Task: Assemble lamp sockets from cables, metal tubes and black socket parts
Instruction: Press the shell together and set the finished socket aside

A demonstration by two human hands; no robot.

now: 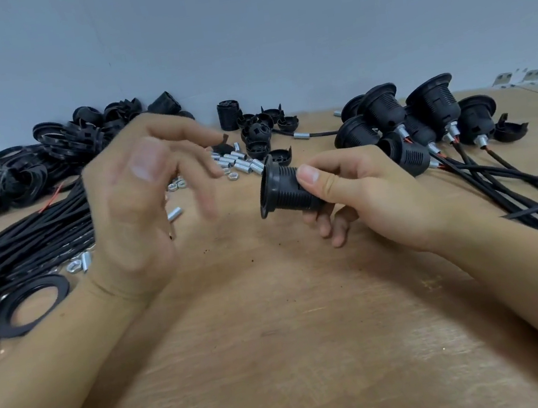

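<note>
Centrally, my right hand (359,191) grips a socket (284,186), flange toward 9 o'clock; my left hand (142,200), blurred, fingers spread wide, holds nothing above tubes (237,161).

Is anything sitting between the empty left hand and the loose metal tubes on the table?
Nothing visible does. The left hand, blurred and open, hangs just in front of the metal tubes, with only bare table and a few nuts around them. The right hand holds the black socket off to the side.
</note>
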